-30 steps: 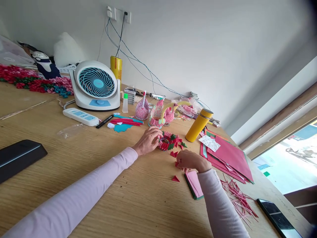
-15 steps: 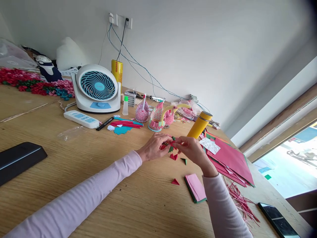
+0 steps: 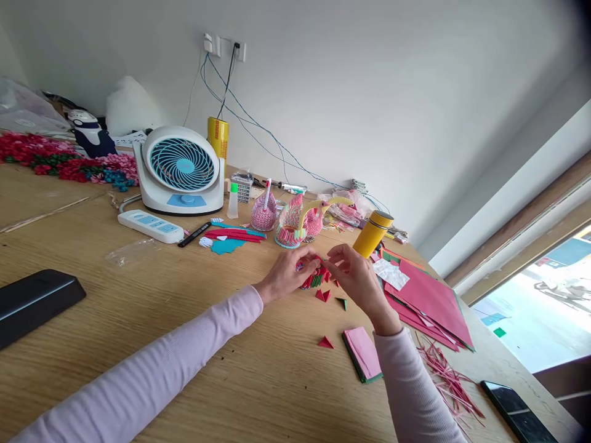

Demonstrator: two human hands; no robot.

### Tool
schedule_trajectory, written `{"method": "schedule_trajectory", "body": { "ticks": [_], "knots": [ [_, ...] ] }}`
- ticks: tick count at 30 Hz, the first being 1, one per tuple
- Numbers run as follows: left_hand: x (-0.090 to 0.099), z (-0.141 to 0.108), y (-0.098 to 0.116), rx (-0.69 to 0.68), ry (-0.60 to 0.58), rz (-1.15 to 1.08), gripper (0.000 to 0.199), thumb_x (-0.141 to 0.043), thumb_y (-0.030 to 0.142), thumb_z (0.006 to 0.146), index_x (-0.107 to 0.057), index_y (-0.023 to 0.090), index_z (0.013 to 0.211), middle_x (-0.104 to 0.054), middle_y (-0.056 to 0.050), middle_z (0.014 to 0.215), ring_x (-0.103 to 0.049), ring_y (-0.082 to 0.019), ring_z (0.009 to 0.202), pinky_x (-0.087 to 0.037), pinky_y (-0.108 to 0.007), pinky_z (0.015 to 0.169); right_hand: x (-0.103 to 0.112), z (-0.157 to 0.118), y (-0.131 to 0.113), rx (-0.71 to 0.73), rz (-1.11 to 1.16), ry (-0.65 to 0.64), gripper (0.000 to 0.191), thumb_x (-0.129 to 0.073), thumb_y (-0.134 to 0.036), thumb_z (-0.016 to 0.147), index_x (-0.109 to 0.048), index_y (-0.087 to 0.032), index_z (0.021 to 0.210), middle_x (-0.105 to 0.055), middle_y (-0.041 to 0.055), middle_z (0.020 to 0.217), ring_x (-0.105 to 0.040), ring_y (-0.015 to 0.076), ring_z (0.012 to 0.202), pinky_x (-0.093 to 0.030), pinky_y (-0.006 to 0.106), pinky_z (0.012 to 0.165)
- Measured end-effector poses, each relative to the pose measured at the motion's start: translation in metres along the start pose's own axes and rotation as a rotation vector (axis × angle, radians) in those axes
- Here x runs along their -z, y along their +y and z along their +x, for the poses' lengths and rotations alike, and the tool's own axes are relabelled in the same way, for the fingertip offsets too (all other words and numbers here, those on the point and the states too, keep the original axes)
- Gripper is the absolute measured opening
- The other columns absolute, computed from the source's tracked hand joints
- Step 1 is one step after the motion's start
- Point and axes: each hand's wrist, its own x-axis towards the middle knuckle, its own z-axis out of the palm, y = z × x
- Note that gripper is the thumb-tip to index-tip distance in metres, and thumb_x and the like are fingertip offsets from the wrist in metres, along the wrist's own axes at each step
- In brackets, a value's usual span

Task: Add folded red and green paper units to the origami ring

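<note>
Left hand (image 3: 289,274): clamped on paper ring (image 3: 314,281).
Right hand (image 3: 356,278): opposite, at ring; grip occluded, I cannot tell.
Progress: ring underway, I judge; green triangle (image 3: 342,303), red triangle (image 3: 325,343) unattached near right hand.

Wooden tabletop (image 3: 184,381): white desk fan (image 3: 185,166) with blue blades, standing near the wall (image 3: 369,92). Yellow cylindrical canister (image 3: 217,132) partly hidden behind it. White power strip (image 3: 151,226) lying in front of the fan; clear plastic wrapper (image 3: 133,252) nearby. Black marker pen (image 3: 194,235) flat, close to the strip's right end. Green-capped translucent bottle (image 3: 233,206) upright, right of the fan. Black elongated case (image 3: 39,306) at left edge. Smartphone (image 3: 519,409) at lower right, screen dark. Blue cables (image 3: 258,131) run down the wall.
</note>
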Motion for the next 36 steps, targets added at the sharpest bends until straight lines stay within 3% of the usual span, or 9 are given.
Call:
{"method": "schedule_trajectory", "body": {
  "ticks": [3, 6, 9, 13, 16, 21, 28, 36],
  "knots": [
    [0.0, 0.002, 0.003, 0.017, 0.082, -0.108, 0.02, -0.058, 0.036, 0.092, -0.063, 0.017, 0.095, -0.069, -0.004, 0.087, -0.068, -0.015, 0.078, -0.056, -0.027, 0.075, -0.007, 0.001, -0.003, -0.152, 0.361, 0.002, 0.031, -0.071, -0.045, 0.079, -0.065, -0.018, 0.094, -0.068, 0.0006, 0.072, -0.061, 0.0111, 0.053, -0.048, 0.022, 0.05],
    [-0.001, 0.003, 0.007, -0.038, 0.198, -0.072, 0.018, -0.061, 0.035, 0.09, -0.065, 0.017, 0.092, -0.068, -0.006, 0.093, -0.067, -0.016, 0.086, -0.056, -0.026, 0.076, -0.022, 0.0, -0.011, -0.306, 0.835, -0.009, 0.034, -0.081, -0.043, 0.07, -0.07, -0.015, 0.087, -0.069, 0.0003, 0.073, -0.056, 0.0054, 0.048, -0.046, 0.015, 0.043],
    [-0.003, 0.003, 0.009, -0.127, 0.313, 0.006, 0.017, -0.062, 0.034, 0.09, -0.066, 0.017, 0.087, -0.066, -0.006, 0.097, -0.065, -0.016, 0.091, -0.055, -0.026, 0.076, -0.037, 0.0, -0.022, -0.444, 1.25, 0.056, 0.028, -0.086, -0.029, 0.066, -0.07, -0.014, 0.083, -0.068, -0.0034, 0.066, -0.053, 0.0023, 0.045, -0.044, 0.01, 0.039],
    [-0.004, 0.001, 0.009, -0.21, 0.345, 0.099, 0.014, -0.061, 0.03, 0.091, -0.069, 0.019, 0.088, -0.065, -0.004, 0.087, -0.063, -0.016, 0.088, -0.054, -0.029, 0.08, -0.047, -0.002, -0.034, -0.707, 1.581, 0.097, 0.01, -0.075, -0.019, 0.081, -0.066, -0.015, 0.081, -0.066, -0.0061, 0.061, -0.055, 0.0012, 0.044, -0.041, 0.006, 0.035],
    [-0.004, 0.0, 0.009, -0.236, 0.336, 0.147, 0.015, -0.06, 0.03, 0.092, -0.07, 0.02, 0.09, -0.065, -0.004, 0.086, -0.062, -0.017, 0.088, -0.053, -0.03, 0.079, -0.047, -0.004, -0.04, -0.796, 1.665, 0.102, 0.008, -0.067, -0.018, 0.089, -0.064, -0.016, 0.082, -0.067, -0.0055, 0.062, -0.057, 0.0012, 0.043, -0.042, 0.006, 0.035],
    [-0.005, -0.001, 0.012, -0.24, 0.328, 0.18, 0.012, -0.06, 0.03, 0.092, -0.065, 0.02, 0.096, -0.064, -0.004, 0.09, -0.062, -0.015, 0.083, -0.053, -0.028, 0.077, -0.044, -0.004, -0.041, -0.827, 1.73, 0.141, 0.008, -0.06, -0.014, 0.093, -0.065, -0.015, 0.087, -0.067, -0.004, 0.063, -0.057, 0.0021, 0.042, -0.042, 0.007, 0.035],
    [-0.003, 0.0, 0.009, -0.312, 0.332, 0.24, 0.006, -0.058, 0.024, 0.093, -0.061, 0.02, 0.09, -0.063, -0.003, 0.087, -0.061, -0.016, 0.086, -0.052, -0.029, 0.079, -0.045, -0.004, -0.044, -0.841, 1.763, 0.175, 0.012, -0.056, -0.015, 0.096, -0.064, -0.015, 0.087, -0.067, -0.0032, 0.064, -0.059, 0.0024, 0.044, -0.044, 0.006, 0.036],
    [-0.001, -0.001, 0.01, -0.336, 0.321, 0.255, 0.007, -0.062, 0.021, 0.091, -0.068, 0.019, 0.09, -0.059, -0.002, 0.081, -0.059, -0.014, 0.078, -0.05, -0.025, 0.07, -0.05, -0.012, -0.049, -0.778, 1.745, 0.111, 0.009, -0.068, -0.019, 0.088, -0.063, -0.018, 0.081, -0.064, -0.0069, 0.06, -0.056, 0.0015, 0.043, -0.042, 0.006, 0.035]
  ]
}}
